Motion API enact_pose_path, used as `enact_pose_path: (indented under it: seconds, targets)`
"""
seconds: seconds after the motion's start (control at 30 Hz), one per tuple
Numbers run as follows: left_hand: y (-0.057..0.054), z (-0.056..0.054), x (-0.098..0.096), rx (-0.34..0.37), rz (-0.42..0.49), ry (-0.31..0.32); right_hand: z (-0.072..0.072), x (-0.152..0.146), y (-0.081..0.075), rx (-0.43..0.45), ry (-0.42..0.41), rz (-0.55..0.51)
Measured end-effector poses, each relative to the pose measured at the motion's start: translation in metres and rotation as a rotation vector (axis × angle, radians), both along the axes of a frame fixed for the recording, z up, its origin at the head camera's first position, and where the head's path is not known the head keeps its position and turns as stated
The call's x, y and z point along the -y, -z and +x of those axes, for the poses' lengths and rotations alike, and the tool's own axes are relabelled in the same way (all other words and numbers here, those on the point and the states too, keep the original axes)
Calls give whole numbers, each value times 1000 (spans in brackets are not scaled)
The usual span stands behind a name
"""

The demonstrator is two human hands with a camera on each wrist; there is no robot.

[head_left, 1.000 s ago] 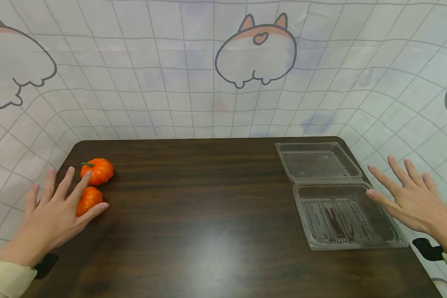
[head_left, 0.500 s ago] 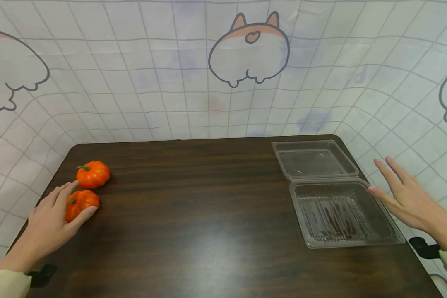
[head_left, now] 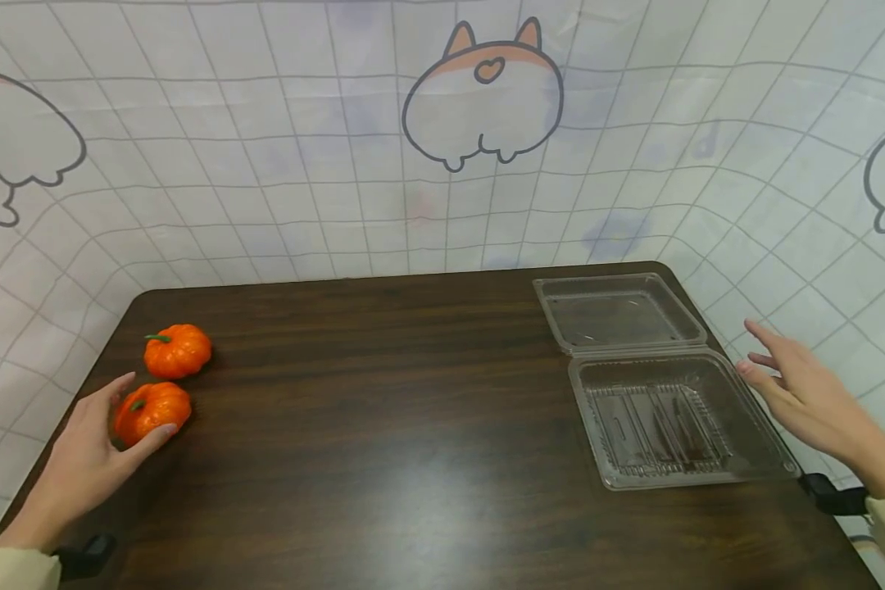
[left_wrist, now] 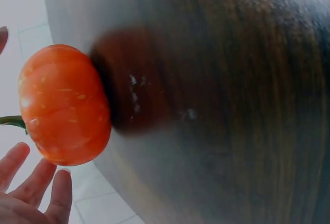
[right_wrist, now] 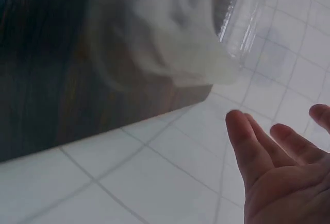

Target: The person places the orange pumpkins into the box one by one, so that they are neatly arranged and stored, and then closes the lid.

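Note:
Two small orange pumpkins with green stems sit at the left of the dark wooden table. My left hand (head_left: 88,459) spreads around the nearer pumpkin (head_left: 153,411), thumb on the near side and fingers on the far side. In the left wrist view this pumpkin (left_wrist: 64,105) lies between them, with a gap to the thumb; whether the fingers touch it I cannot tell. Just behind stands the other pumpkin (head_left: 179,351). My right hand (head_left: 811,397) hovers beside the right edge of a clear plastic clamshell box (head_left: 597,422), holding nothing, its fingers loosely bent.
The clamshell box lies unfolded at the table's right, its lid (head_left: 619,311) toward the back. The dark table (head_left: 383,393) has rounded far corners. A white grid-patterned cloth (head_left: 302,164) with cartoon drawings hangs behind and at both sides.
My left hand has lowered from above the pumpkins to around the nearer one, its fingers drawing in. My right hand's spread fingers have relaxed and bent. The head view has shifted slightly.

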State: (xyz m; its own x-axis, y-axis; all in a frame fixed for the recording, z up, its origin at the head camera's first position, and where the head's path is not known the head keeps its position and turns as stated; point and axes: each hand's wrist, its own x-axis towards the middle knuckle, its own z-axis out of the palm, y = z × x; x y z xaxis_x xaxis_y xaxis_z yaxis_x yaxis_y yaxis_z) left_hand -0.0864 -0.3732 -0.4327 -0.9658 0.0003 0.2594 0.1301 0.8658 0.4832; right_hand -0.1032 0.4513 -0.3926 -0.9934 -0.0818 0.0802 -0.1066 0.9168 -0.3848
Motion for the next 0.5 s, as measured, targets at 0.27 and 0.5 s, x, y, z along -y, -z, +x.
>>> enact_pose_path:
  seconds: [0.27,0.5]
  targets:
    - [10,1,2,-1,-17,-72,2,-2,8,58,-6,-63]
    - [14,1,7,73,-23,-126,5,-6,13,122,22,-118]
